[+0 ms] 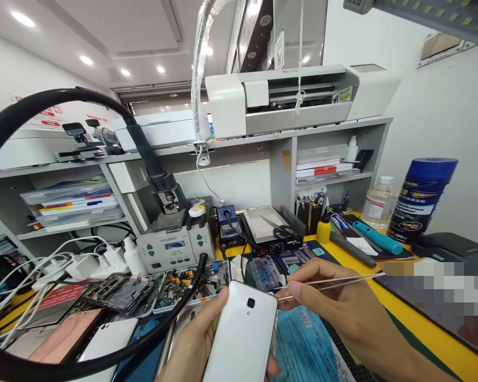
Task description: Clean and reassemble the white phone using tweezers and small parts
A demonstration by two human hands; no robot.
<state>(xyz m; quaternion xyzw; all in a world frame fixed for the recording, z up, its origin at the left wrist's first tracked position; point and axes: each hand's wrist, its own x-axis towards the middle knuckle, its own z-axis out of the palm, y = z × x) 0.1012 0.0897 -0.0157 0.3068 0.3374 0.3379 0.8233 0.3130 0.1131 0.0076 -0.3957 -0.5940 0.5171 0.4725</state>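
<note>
My left hand (197, 339) is closed around a white smartphone (242, 334), thumb along its left edge and fingertips showing at the lower right. The phone's back, with a dark square camera, faces me. My right hand (338, 307) pinches slim metal tweezers (360, 278); their joined end points right and their tips lie at the phone's upper right corner. Whether the tips grip anything is too small to tell. Beneath my right hand lies a blue printed bag (302, 345).
A thick black hose (119, 355) loops across the left side, over several phones. Behind stand a tray of small parts (191, 281), a grey rework station (175, 249), and scissors (281, 228) on a metal plate. A blue spray can (420, 199) and clear bottle (378, 204) stand right.
</note>
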